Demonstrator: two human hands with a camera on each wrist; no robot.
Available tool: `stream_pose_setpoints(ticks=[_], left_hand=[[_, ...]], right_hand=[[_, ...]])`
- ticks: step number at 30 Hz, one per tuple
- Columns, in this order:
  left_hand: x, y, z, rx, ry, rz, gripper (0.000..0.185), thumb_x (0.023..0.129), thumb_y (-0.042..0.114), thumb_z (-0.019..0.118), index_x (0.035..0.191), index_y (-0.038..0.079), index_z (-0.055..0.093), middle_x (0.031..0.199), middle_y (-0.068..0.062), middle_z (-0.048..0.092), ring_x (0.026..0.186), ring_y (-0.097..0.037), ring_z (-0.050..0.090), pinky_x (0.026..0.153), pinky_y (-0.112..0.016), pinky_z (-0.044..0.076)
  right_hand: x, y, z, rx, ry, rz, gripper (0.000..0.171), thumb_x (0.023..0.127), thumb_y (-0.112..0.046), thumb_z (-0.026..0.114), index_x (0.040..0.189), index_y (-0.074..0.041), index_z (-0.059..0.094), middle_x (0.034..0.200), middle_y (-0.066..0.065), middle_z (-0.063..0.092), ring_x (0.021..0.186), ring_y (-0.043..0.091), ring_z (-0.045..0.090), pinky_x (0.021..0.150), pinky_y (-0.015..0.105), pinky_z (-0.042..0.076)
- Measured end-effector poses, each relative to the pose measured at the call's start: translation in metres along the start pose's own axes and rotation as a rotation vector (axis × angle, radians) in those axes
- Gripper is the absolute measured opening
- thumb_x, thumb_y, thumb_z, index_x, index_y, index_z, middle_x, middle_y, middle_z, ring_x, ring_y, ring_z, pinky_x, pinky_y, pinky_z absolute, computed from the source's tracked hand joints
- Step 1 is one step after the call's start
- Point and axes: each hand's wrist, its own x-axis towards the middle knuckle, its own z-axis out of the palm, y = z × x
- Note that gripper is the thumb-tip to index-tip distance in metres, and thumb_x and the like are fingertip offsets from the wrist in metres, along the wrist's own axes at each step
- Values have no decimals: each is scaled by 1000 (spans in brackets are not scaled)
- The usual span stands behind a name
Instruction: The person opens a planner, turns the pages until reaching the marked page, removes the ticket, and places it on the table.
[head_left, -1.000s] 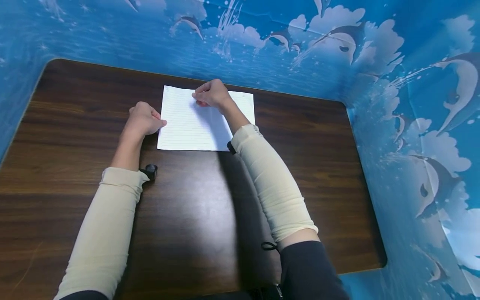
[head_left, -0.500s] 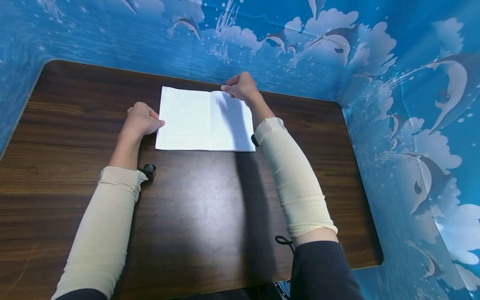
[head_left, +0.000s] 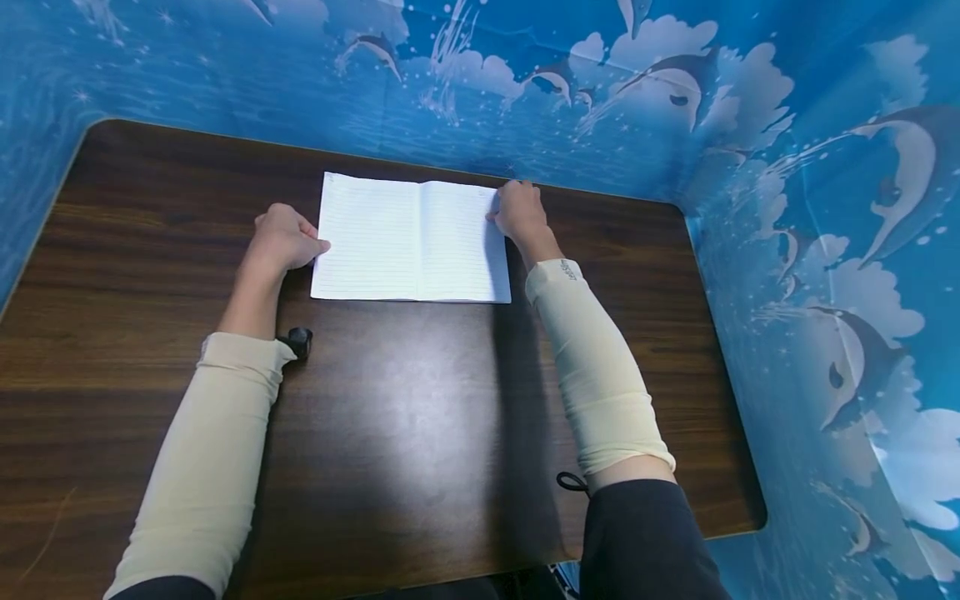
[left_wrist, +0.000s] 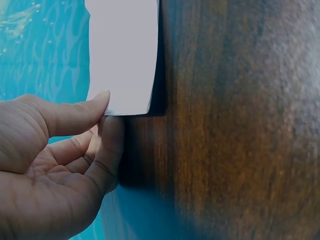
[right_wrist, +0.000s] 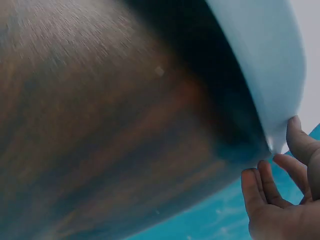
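An open notebook (head_left: pixel 371 250) with white ruled pages lies near the far edge of the table, its centre fold running front to back. At its left edge my left hand (head_left: pixel 283 239) pinches the pages; in the left wrist view the thumb lies on top of the paper (left_wrist: pixel 125 60) and the fingers sit under the edge. My right hand (head_left: pixel 521 215) is at the right edge near the upper corner. From the right wrist, the thumb shows on the page (right_wrist: pixel 270 65) with the index finger just below the edge, the other fingers loosely bent.
The dark wood-grain table (head_left: pixel 405 433) extends in front of the notebook and to both sides. A blue curtain with printed dolphins (head_left: pixel 480 100) hangs right behind the table's far edge and along the right side.
My right hand has moved rightward across the notebook, from mid-page over the upper edge to the right edge, uncovering the right page. The left hand keeps its pinch at the left edge.
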Motion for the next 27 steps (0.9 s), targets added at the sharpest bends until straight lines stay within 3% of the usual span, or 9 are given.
stream_pose_setpoints(ticks=[3, 8, 14, 19, 27], left_hand=[[1, 1, 3, 0, -2, -4, 26, 95, 17, 67, 107, -7, 65, 136, -35, 37, 110, -43, 44, 86, -53, 46], [2, 2, 3, 7, -1, -9, 27, 96, 19, 67, 107, -6, 65, 135, -34, 38, 107, -41, 45, 80, -48, 47], [3, 4, 3, 10, 1, -13, 26, 95, 19, 67, 105, -5, 65, 131, -32, 40, 104, -39, 47, 78, -46, 47], [4, 4, 2, 8, -6, -14, 28, 96, 20, 66, 106, -6, 65, 142, -33, 34, 114, -43, 43, 83, -50, 46], [2, 5, 1, 2, -10, -12, 28, 96, 19, 65, 107, -6, 65, 147, -34, 29, 119, -45, 40, 85, -51, 44]], right_hand=[[0, 3, 10, -47, -4, 18, 50, 100, -36, 59, 146, -17, 53, 145, 12, 48, 134, 27, 41, 107, 43, 44], [3, 2, 13, -147, 21, -35, 42, 103, -34, 55, 141, -18, 58, 142, 11, 49, 128, 26, 40, 102, 45, 48], [7, 4, 15, -120, 29, -15, 40, 102, -35, 56, 140, -24, 59, 143, 5, 49, 129, 21, 39, 104, 40, 46], [5, 8, 18, -152, 61, -96, 38, 102, -32, 56, 140, -28, 58, 138, 4, 53, 124, 20, 45, 100, 37, 48], [3, 15, 25, -33, 61, -91, 38, 103, -29, 54, 142, -30, 54, 137, 1, 60, 123, 16, 57, 99, 36, 49]])
